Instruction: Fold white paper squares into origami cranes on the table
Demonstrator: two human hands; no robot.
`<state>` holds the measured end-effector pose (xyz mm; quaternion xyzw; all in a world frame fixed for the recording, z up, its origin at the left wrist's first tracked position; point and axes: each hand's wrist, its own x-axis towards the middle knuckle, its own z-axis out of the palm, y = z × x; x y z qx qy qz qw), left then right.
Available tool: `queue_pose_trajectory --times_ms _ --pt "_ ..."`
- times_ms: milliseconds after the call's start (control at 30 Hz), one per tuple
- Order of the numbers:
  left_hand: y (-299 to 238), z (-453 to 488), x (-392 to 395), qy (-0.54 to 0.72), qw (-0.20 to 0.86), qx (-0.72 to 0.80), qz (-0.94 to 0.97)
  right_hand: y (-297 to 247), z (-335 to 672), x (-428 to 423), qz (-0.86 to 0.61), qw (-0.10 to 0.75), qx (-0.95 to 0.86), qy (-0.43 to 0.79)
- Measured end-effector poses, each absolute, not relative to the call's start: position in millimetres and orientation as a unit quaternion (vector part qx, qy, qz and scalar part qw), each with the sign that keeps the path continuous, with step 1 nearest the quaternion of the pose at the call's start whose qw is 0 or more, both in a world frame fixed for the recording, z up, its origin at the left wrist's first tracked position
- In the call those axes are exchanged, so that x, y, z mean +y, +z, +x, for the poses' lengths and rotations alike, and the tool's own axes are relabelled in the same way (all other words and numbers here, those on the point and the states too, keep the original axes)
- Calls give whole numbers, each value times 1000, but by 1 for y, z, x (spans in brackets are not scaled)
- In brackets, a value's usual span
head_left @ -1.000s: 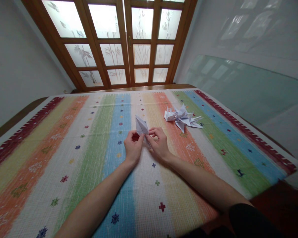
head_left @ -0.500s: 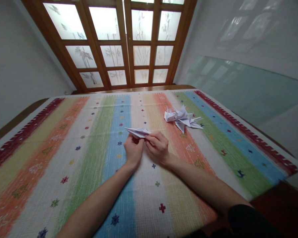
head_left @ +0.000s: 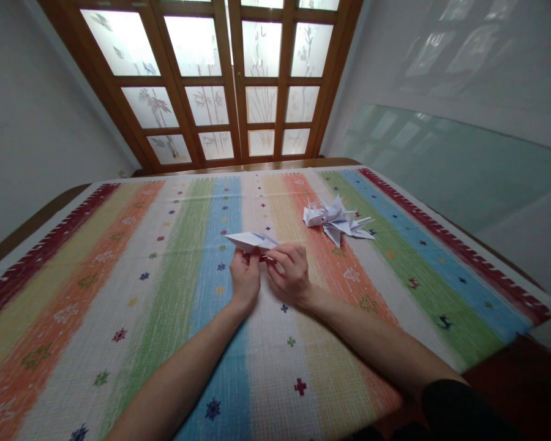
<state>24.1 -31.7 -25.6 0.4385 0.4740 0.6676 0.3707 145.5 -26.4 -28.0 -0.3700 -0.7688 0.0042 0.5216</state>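
A folded piece of white paper [head_left: 250, 241], long and pointed toward the left, is held just above the middle of the table. My left hand [head_left: 247, 277] is closed on its lower edge, thumb in front. At the right end, my right hand [head_left: 290, 269] pinches the paper between thumb and fingers. The fingertips partly hide the paper's lower edge. Beyond my right hand lies a cluster of folded white paper cranes [head_left: 337, 219], overlapping one another with their points sticking out; I cannot make out each one.
A striped cloth [head_left: 165, 318] with small woven figures covers the table. Wooden doors with frosted panes [head_left: 206, 103] stand past the far edge. A pale glass panel [head_left: 441, 156] runs along the wall at the right.
The folded paper has turned a little in my hands, so that more of its broad face shows. Both hands have shifted slightly left. The paper cluster lies as before.
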Motion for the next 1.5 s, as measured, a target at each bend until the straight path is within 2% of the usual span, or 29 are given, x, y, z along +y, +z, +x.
queue_pose_trajectory --times_ms 100,233,400,600,767,900,1067,1267,1500 --pt "-27 24 -30 662 363 478 449 -23 146 -25 -380 566 -731 18" --pt "-28 25 -31 660 366 470 458 -18 148 -21 -342 549 -757 91" --pt "-29 25 -31 668 382 445 458 -19 147 -23 -314 551 -765 113" --pt "-25 27 -33 667 378 444 463 -18 146 -25 -351 562 -729 172" --pt "-17 27 -35 652 431 437 445 -12 144 -21 -423 573 -635 299" --pt "-13 26 -35 652 453 420 439 -9 141 -18 -450 559 -578 387" --pt "-11 24 -30 652 470 435 406 -9 140 -16 -459 550 -554 426" --pt "-8 15 -23 684 433 470 353 -16 137 -17 -424 447 -586 526" --pt "-14 11 -16 692 421 478 338 -19 134 -23 -427 426 -535 592"
